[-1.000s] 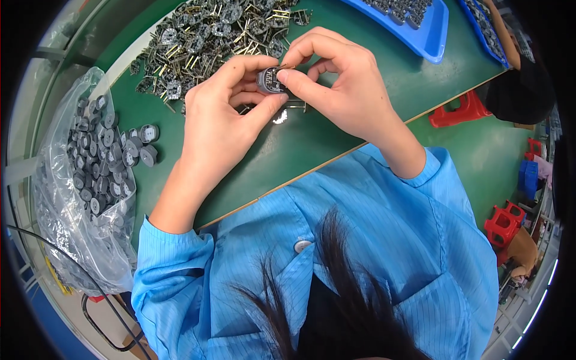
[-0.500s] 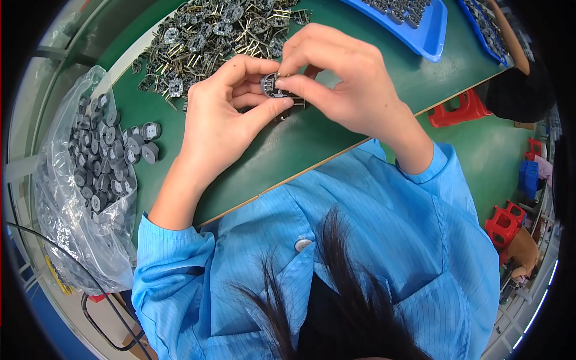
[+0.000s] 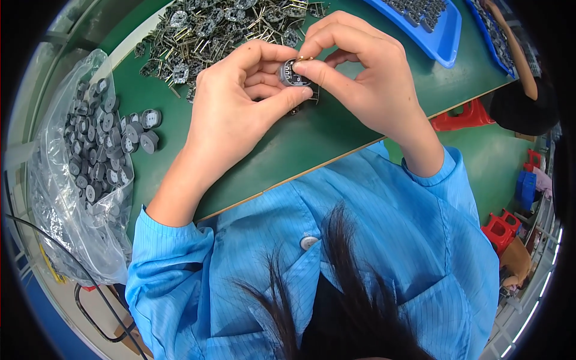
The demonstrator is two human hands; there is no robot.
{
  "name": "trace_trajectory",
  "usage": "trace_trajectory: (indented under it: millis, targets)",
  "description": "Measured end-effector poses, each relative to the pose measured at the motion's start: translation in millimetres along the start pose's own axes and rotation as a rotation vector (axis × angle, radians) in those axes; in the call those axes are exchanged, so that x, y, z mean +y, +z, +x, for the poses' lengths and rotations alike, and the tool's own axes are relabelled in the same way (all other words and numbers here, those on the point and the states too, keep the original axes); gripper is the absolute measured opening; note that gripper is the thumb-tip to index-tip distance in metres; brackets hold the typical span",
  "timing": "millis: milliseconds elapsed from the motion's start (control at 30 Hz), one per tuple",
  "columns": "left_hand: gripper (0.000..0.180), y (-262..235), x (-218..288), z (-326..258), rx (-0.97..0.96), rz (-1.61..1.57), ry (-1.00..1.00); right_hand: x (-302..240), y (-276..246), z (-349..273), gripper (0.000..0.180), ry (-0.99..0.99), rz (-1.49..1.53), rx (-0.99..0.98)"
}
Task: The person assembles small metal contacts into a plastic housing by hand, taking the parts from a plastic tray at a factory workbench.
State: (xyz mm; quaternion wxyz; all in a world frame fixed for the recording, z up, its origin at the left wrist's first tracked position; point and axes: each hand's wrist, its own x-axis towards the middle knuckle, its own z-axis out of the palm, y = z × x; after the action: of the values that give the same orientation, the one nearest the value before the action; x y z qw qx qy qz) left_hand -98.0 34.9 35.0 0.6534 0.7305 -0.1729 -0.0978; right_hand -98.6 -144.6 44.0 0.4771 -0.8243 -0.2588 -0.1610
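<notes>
Over the green table (image 3: 336,126), my left hand (image 3: 234,105) grips a small round grey housing with a black circuit board (image 3: 293,75) in its face, between thumb and curled fingers. From the right, my right hand (image 3: 375,78) closes thumb and index finger on the board's upper edge, where small metal pins show. The fingertips hide part of the board, so I cannot tell how fully it sits in the housing. Just behind my hands spreads a heap of loose round circuit boards with long metal pins (image 3: 225,36).
To the left, a clear plastic bag (image 3: 57,198) lies open with many round grey housings (image 3: 99,141), some spilling onto the table. A blue tray (image 3: 441,51) of small dark parts stands at the back right. Beyond it, another person's arm (image 3: 519,57) reaches to a second tray. Red stools (image 3: 465,117) stand off the table's edge.
In the picture, both hands and the held piece have shifted slightly right and up, while the surroundings also shifted a little. Both hands keep their hold on the piece.
</notes>
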Motion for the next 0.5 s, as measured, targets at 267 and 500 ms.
trace_trajectory:
  millis: [267,500]
  targets:
    - [0.032,-1.9,0.3,-1.0,0.010,0.065,0.072,-1.3,0.3,2.9,0.016,-0.168,-0.170,-0.014]
    - [0.035,-7.3,2.1,-1.2,0.026,0.394,0.364,-5.3,-10.3,4.8,0.018,0.462,0.421,-0.208]
